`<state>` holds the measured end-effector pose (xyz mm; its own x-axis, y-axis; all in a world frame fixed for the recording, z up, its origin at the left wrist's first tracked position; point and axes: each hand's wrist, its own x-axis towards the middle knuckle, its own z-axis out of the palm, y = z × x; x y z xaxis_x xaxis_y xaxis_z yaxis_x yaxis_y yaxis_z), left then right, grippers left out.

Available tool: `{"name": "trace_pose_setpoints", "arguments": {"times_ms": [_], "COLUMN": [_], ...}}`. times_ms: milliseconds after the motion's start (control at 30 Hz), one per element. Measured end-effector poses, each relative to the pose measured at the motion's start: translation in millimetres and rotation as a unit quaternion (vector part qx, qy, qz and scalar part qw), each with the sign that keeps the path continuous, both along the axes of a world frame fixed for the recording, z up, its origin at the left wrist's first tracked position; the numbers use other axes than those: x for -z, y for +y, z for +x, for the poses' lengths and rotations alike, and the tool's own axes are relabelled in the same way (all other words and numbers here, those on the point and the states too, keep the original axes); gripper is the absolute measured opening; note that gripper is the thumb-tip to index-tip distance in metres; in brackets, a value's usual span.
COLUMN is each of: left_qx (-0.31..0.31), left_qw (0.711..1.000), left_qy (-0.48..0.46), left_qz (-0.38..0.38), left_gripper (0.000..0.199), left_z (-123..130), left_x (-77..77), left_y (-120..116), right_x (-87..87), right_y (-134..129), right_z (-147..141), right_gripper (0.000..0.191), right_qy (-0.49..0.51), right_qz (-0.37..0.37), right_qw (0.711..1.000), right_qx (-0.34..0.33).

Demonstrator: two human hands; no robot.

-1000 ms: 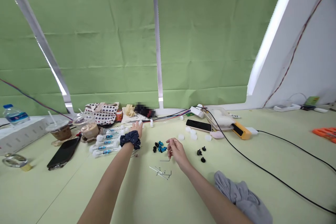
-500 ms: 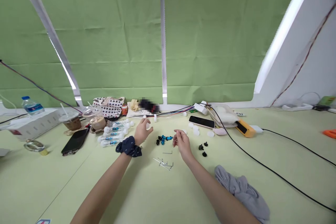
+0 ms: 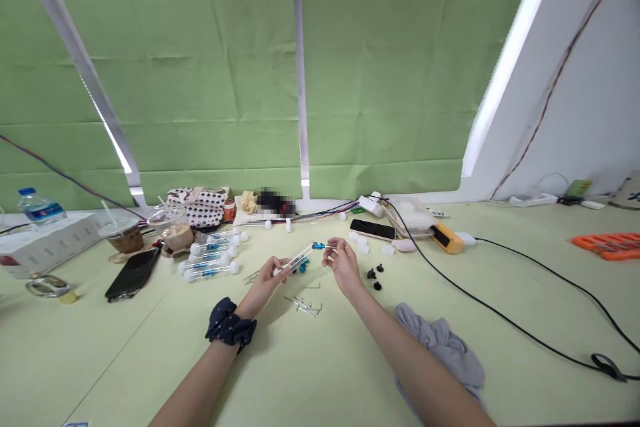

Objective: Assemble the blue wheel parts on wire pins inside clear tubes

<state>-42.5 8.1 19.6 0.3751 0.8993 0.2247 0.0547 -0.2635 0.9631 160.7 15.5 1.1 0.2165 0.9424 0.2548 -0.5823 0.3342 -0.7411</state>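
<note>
My left hand (image 3: 265,285), with a dark scrunchie at its wrist, is closed around a clear tube (image 3: 301,257) that slants up to the right. At the tube's upper end sits a small blue metal part (image 3: 319,246). Beside it, my right hand (image 3: 344,265) pinches a thin rod that seems to meet the blue part. Whether the part is inside the tube is too small to tell. Below the tube lie more small blue parts (image 3: 303,265), partly hidden by my left hand. Several hex keys (image 3: 305,307) lie nearer to me.
Capped clear tubes (image 3: 213,272) lie at left, near a black phone (image 3: 133,275) and drink cups (image 3: 123,237). White caps (image 3: 363,248), black screw-like pieces (image 3: 377,285) and another phone (image 3: 373,229) are at right. A black cable (image 3: 480,307) crosses beside grey cloth (image 3: 440,340).
My left hand has taken hold of a clear tube and come down toward me. My right hand has lifted the blue part to the tube's end. The view has turned slightly right.
</note>
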Motion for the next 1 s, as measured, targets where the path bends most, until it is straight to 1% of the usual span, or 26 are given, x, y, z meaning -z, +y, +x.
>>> {"name": "trace_pose_setpoints", "arguments": {"times_ms": [133,267,333,433,533,700,833,933,1000], "left_qx": [0.024,0.034,0.044,0.056,0.054,0.038,0.026,0.032,0.041], "left_qw": [1.0,0.999,0.999,0.998,0.997,0.998,0.999,0.998,0.998], "left_qy": [-0.019,-0.019,-0.024,-0.039,-0.051,-0.056,-0.046,-0.05,-0.053], "left_qz": [0.0,-0.011,-0.011,-0.01,-0.014,-0.013,-0.01,-0.014,-0.018], "left_gripper": [0.025,0.024,0.024,0.024,0.024,0.023,0.024,0.024,0.025], "left_z": [0.4,0.9,2.4,5.5,7.2,6.6,6.1,5.5,5.2], "left_x": [0.7,-2.1,-3.0,-1.6,1.3,5.3,7.5,6.2,3.7], "left_y": [-2.7,-8.3,-10.8,-12.8,-12.5,-9.9,-9.0,-10.1,-11.7], "right_x": [1.7,-0.6,-2.3,-3.6,-5.3,-10.5,-12.1,-13.9,-16.5], "right_y": [-0.8,-3.5,-4.6,-5.5,-6.3,-9.3,-11.2,-13.5,-15.3], "right_z": [-4.7,-8.6,-8.7,-6.5,-3.2,-0.9,-1.6,-2.2,-1.9], "right_gripper": [0.04,0.043,0.045,0.05,0.051,0.051,0.053,0.053,0.052], "right_qy": [0.001,0.031,0.031,0.014,0.009,-0.018,-0.036,-0.055,-0.063], "right_qz": [-0.028,-0.05,-0.057,-0.057,-0.043,-0.025,-0.028,-0.039,-0.042], "right_qw": [0.997,0.995,0.994,0.99,0.987,0.988,0.987,0.986,0.984], "right_qx": [-0.068,-0.08,-0.089,-0.125,-0.155,-0.15,-0.154,-0.15,-0.163]}}
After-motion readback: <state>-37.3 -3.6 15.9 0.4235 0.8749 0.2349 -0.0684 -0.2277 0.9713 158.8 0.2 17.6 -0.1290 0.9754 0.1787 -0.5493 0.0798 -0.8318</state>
